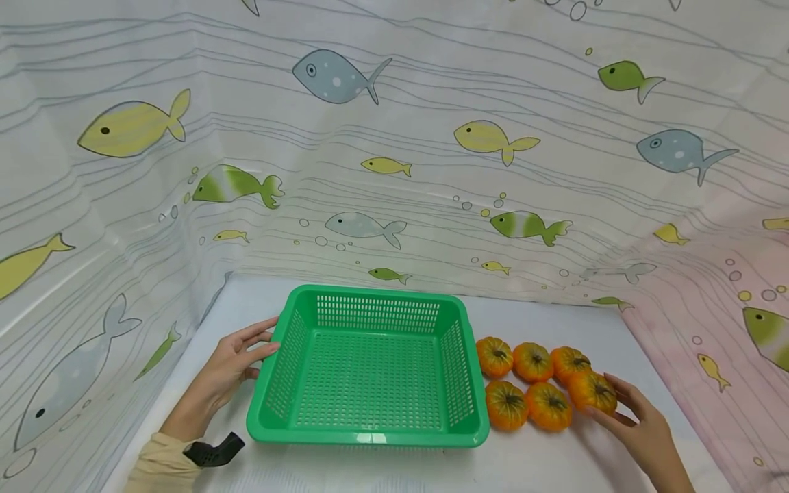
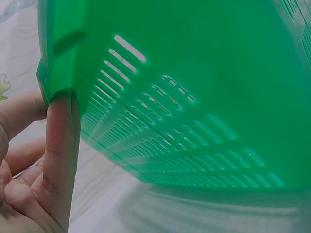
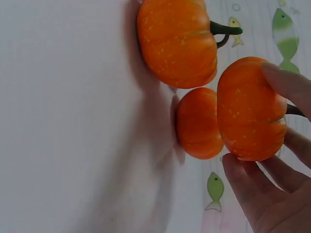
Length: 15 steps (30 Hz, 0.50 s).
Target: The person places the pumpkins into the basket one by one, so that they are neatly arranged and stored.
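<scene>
- Basket [image 1: 320,436], green plastic, rectangular, with slotted walls and a perforated floor; stands upright on the white bench [image 1: 524,465], its open top facing up and its floor exposed to the head view.
- Left hand [image 1: 231,363]: at the left side of the basket, its fingers [image 2: 60,145] holding the rim; in the left wrist view they reach up along the outer wall to the underside of the lip.
- Right hand [image 1: 641,424]: on the far side of the pumpkin group from the basket; its fingers [image 3: 238,179] and thumb are spread around one pumpkin, gripping it by the sides.
- Held pumpkin [image 1: 592,392]: small, orange, ribbed, with a dark stem; it appears raised from the bench and, in the head view, partly overlaps its neighbour in the back row.
- Remaining pumpkins: five, in two rows right of the basket. Back row, left to right: first [image 1: 495,356], second [image 1: 533,361], third [image 1: 568,363]. Front row: a left one [image 1: 507,405] and a right one [image 1: 548,407]. The leftmost pair lies just beside the basket; contact with its wall cannot be told.
- Left forearm: beige sleeve [image 1: 161,465], with a black angled fitting [image 1: 216,452] at the wrist.
- Background: white curtain [image 1: 425,205] printed with fish, bubbles and wavy lines.
</scene>
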Available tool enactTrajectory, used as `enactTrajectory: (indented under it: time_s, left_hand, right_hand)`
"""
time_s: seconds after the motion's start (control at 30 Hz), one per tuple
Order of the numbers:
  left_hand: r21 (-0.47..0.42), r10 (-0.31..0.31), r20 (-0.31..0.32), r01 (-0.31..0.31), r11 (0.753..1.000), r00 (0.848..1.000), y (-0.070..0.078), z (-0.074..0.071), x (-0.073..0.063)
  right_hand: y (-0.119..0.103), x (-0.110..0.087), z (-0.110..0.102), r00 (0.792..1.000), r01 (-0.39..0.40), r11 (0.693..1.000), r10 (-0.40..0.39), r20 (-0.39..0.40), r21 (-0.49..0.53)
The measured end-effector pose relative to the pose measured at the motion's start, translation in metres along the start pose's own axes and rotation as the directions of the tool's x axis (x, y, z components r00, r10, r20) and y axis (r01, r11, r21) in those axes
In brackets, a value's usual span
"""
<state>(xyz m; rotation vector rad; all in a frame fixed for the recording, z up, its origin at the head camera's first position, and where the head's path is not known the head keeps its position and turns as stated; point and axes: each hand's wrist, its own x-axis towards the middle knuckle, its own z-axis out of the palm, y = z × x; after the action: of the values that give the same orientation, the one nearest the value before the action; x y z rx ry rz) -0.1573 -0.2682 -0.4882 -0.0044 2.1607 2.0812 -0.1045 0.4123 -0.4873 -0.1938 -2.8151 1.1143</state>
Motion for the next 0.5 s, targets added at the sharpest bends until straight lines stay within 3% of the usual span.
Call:
enactTrajectory:
  time_s: [0.5]
  left_hand:
    - [0.003,-0.011,-0.007,0.011,1.0,1.0,0.001,0.0,0.0]
  right_hand:
    - [-0.044,0.014,0.005,0.986,0.162,0.987,-0.163,0.027,0.022]
